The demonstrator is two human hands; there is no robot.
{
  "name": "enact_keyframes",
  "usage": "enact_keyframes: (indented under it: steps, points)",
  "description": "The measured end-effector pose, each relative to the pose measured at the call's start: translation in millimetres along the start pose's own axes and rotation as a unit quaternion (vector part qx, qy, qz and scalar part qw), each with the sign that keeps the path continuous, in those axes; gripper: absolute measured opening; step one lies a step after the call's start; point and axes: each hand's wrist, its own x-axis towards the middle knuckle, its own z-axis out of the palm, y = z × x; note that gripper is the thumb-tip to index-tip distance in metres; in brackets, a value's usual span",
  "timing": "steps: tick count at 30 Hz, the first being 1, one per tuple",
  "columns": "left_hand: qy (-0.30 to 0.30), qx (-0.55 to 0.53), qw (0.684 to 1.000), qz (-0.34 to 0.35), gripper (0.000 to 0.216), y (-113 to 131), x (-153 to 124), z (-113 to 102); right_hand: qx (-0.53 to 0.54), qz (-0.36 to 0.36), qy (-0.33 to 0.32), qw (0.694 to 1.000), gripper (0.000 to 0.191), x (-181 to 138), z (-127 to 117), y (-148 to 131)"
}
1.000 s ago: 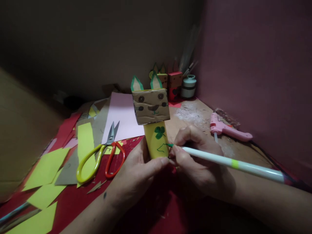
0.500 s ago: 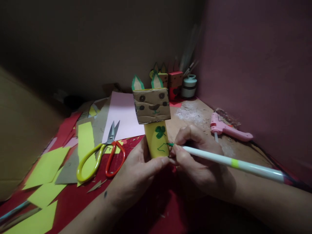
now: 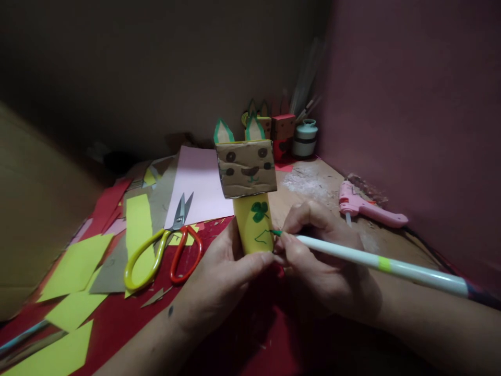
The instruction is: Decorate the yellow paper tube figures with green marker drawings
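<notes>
My left hand (image 3: 225, 271) is wrapped around the lower part of a cardboard animal figure (image 3: 248, 169). The figure has a square brown face, two green-edged ears and a yellow paper tube body (image 3: 254, 222). On the yellow paper are a filled green clover shape and, below it, a thin open green outline. In my right hand (image 3: 319, 256) a white felt-tip marker (image 3: 352, 251) is pinched near its green tip. That tip is at the right side of the yellow body, at the end of the outline. The fingers behind the tube are hidden.
Scissors (image 3: 180, 216) with yellow and red handles lie left of my hands, on pink paper (image 3: 198, 177) and yellow scraps (image 3: 76, 261). At the right rests a pink glue gun (image 3: 370, 209). Similar figures (image 3: 282, 136) and a pale green pot (image 3: 304, 138) stand at the back.
The figure, both hands and the marker appear slightly farther right in view. The drawn outline looks nearly the same, and both grips are unchanged.
</notes>
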Motion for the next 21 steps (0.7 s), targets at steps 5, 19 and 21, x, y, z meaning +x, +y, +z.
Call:
enact_keyframes:
  steps: [5, 19, 21]
  points:
    - [-0.002, -0.007, 1.0, 0.002, 0.035, -2.4, 2.3, 0.6, 0.004, -0.003, -0.006, 1.0, 0.012, -1.3, -1.5, 1.3]
    - [-0.001, 0.004, 1.0, 0.001, 0.037, -1.1, 0.9, 1.0, 0.012, -0.045, -0.013, 0.999, 0.015, -3.2, -1.3, 2.3]
    - [-0.003, 0.004, 1.0, 0.004, 0.036, -0.9, 1.6, 0.9, 0.021, -0.05, -0.019, 0.998, 0.015, -4.1, -1.6, 2.8]
